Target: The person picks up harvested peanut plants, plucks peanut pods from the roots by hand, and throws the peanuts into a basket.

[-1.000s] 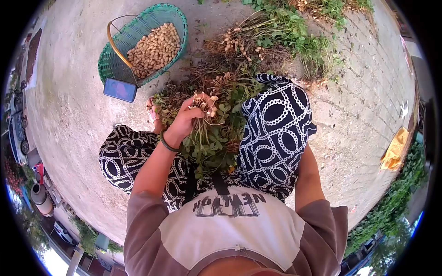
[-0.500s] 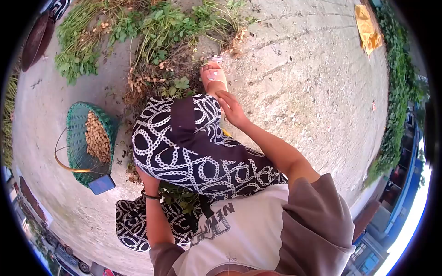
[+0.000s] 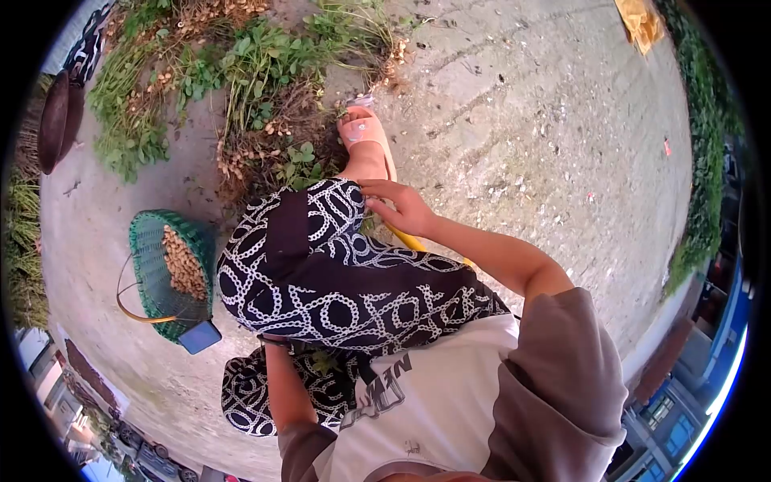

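My right hand [image 3: 405, 209] lies at the hem of my patterned trouser leg [image 3: 353, 281], just above the ankle. Its fingers are stretched out, with the thumb apart from them. My left forearm [image 3: 287, 390] reaches under the bent leg. A dark band shows near the wrist, and the leg hides the hand's fingers. Green leaves [image 3: 323, 363] show beside that forearm. In front of my foot in a pink sandal [image 3: 363, 132] lie pulled peanut plants [image 3: 273, 60], with pods on their roots.
A green woven basket [image 3: 148, 265] with peanuts [image 3: 185, 265] stands to my left. A phone [image 3: 199, 337] is at its near rim. A dark brown pan-like object [image 3: 60, 120] lies far left, a yellow sack [image 3: 640, 26] far right. Something yellow [image 3: 409, 239] shows under my leg.
My right hand has moved back from the ankle to the trouser hem. My left hand has gone further out of sight under the leg. The head view has shifted slightly.
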Available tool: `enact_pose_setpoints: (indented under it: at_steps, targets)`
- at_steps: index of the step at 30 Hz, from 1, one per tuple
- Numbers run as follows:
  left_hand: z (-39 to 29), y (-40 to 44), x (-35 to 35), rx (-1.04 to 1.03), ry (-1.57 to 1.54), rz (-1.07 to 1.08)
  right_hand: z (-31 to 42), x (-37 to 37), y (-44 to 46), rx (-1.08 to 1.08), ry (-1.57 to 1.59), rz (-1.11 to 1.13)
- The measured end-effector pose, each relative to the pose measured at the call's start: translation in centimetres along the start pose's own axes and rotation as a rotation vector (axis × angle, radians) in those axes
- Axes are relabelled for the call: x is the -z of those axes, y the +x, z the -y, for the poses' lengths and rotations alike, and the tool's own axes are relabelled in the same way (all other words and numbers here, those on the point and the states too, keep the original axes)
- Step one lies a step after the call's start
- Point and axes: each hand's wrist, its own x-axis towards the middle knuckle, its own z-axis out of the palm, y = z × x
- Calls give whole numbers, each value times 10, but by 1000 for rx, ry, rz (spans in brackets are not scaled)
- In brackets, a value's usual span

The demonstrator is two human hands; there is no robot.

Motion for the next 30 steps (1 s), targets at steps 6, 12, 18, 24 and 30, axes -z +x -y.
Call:
enact_pose_setpoints:
  at_steps: [6,12,18,24,30]
  targets:
    - [3,3,4,-3,23,-12,-31,-14,48,-561,193,-93]
    - [4,6,0,-46,9,-97,55,16,17,-331,272,-50]
    - [2,1,-1,-34,-50,-29,92,-15,27,-103,152,-156]
    - [6,-2,1,-27,-35,-12,97,-48,47,170,-13,-256]
    - [7,-4,2,-39,-18,6,157,-42,0,201,149,-18]
